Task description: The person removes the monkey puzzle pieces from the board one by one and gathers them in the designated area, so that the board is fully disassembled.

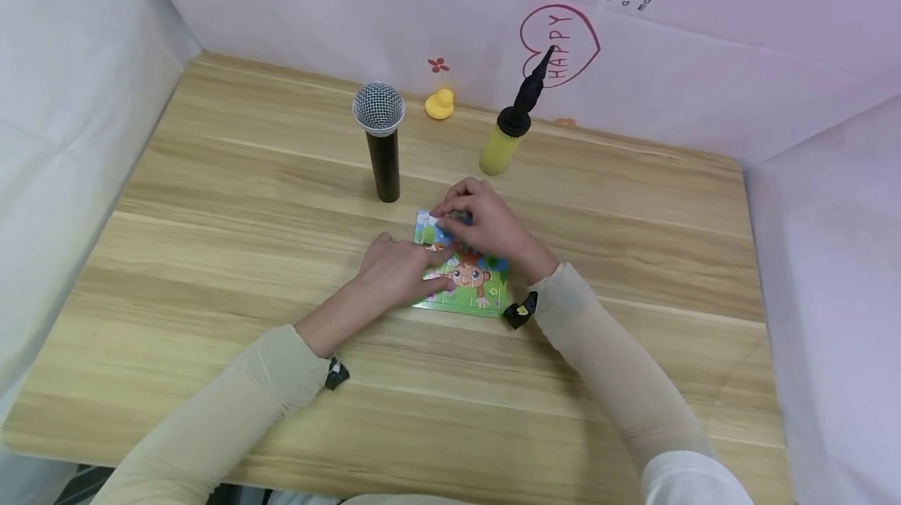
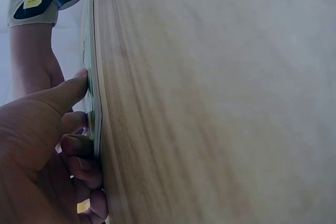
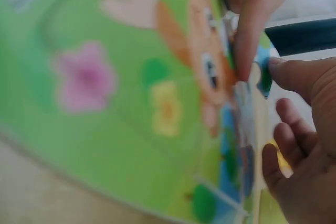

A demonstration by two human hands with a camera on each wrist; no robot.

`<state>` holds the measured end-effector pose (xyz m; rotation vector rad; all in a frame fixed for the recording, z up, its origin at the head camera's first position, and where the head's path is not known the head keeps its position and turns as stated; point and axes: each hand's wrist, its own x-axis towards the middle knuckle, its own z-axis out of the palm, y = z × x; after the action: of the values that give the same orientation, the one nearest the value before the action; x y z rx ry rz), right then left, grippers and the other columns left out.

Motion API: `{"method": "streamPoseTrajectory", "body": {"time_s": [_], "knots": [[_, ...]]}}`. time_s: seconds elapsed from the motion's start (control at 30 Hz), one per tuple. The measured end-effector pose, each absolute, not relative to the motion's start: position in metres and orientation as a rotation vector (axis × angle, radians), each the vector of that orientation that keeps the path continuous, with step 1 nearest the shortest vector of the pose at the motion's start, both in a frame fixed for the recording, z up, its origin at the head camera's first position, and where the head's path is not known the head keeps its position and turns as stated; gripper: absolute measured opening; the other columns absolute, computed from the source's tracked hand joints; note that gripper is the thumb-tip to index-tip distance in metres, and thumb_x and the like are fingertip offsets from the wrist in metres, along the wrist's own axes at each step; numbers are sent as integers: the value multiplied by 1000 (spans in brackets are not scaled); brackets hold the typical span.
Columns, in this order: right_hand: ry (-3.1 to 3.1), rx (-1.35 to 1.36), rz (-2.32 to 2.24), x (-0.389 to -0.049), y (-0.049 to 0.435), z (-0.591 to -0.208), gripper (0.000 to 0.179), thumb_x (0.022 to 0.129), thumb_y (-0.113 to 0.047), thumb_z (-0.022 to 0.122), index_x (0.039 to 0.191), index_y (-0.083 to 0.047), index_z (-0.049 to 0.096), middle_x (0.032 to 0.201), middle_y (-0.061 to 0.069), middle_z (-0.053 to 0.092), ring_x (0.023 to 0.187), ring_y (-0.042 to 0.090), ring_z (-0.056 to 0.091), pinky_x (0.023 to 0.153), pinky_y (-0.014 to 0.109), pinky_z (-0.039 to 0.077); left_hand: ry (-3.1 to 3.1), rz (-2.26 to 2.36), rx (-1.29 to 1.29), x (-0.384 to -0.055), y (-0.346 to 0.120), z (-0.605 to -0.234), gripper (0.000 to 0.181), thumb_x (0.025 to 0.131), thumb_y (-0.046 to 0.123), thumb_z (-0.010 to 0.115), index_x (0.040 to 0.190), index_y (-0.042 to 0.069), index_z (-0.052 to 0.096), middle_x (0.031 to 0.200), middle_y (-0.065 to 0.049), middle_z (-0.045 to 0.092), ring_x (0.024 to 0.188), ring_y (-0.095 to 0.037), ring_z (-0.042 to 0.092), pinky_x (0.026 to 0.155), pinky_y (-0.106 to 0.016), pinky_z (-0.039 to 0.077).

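Observation:
A jigsaw puzzle (image 1: 464, 302) with a cartoon monkey on a green and blue ground lies on the wooden table. From the left, my left hand (image 1: 397, 270) rests on it, thumb and index finger stretched over the picture. The left wrist view shows the left thumb (image 2: 73, 90) on the puzzle's face and other fingers by its edge. Over the puzzle's upper part, my right hand (image 1: 489, 223) pinches a puzzle piece (image 3: 266, 72), blue with a curved notch. Part of the puzzle's upper half is hidden under the hands.
Behind the puzzle, a microphone (image 1: 385, 165) stands upright at left. A yellow hand pump (image 1: 501, 152) with a black top stands at right, close to the right hand. A yellow toy duck (image 1: 439, 104) sits at the table's back edge, by the printed wall sheet (image 1: 296, 12).

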<state>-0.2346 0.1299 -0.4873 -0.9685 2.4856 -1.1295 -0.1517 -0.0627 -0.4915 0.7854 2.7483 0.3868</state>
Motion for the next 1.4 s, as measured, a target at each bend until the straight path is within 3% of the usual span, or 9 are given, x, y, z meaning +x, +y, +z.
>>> {"method": "streamPoseTrajectory", "body": {"time_s": [0.17, 0.33, 0.53, 0.63, 0.7, 0.8, 1.4], "knots": [[2528, -1036, -1208, -231, 135, -490, 13, 91, -16, 79, 103, -11, 82, 125, 12, 54, 118, 25, 42, 97, 39, 38, 2745, 386, 786, -153, -61, -491, 64, 93, 66, 59, 148, 34, 52, 71, 7, 68, 66, -13, 60, 70, -41, 40], [2518, -1004, -1315, -227, 143, -487, 7, 88, -15, 83, 94, -13, 83, 131, 10, 53, 124, 25, 38, 103, 44, 33, 2750, 379, 797, -153, -61, -491, 64, 93, 66, 59, 149, 34, 52, 58, 9, 57, 58, -13, 54, 67, -39, 38], [2542, -878, -1334, -217, 176, -478, 4, 91, -19, 79, 93, -16, 81, 140, 9, 49, 132, 24, 37, 108, 52, 28, 2728, 360, 770, -152, -62, -491, 66, 94, 67, 57, 150, 33, 49, 49, 7, 47, 50, -16, 43, 63, -37, 34], [2537, -764, -1342, -209, 204, -471, 5, 94, -18, 77, 95, -13, 78, 130, 9, 56, 120, 23, 48, 100, 46, 39, 2728, 354, 762, -152, -64, -490, 67, 94, 67, 56, 151, 32, 49, 49, 6, 47, 50, -17, 43, 63, -37, 33], [2531, -663, -1338, -205, 224, -468, 5, 95, -17, 75, 97, -12, 76, 118, 6, 60, 103, 22, 53, 86, 37, 45, 2729, 349, 758, -153, -65, -489, 68, 95, 66, 56, 152, 32, 47, 49, 5, 47, 50, -17, 43, 63, -38, 32], [2528, -588, -1298, -203, 248, -470, 6, 97, -14, 72, 99, -10, 75, 102, 6, 62, 81, 24, 50, 67, 31, 41, 2721, 358, 746, -153, -69, -488, 67, 95, 65, 57, 153, 31, 47, 49, 6, 47, 52, -17, 45, 64, -38, 33], [2682, -750, -871, -221, 265, -482, 10, 99, -14, 69, 102, -9, 76, 106, 7, 54, 86, 20, 47, 73, 36, 40, 2677, 428, 700, -150, -59, -489, 67, 96, 62, 59, 154, 30, 46, 59, 8, 57, 63, -16, 56, 72, -40, 34]]}}
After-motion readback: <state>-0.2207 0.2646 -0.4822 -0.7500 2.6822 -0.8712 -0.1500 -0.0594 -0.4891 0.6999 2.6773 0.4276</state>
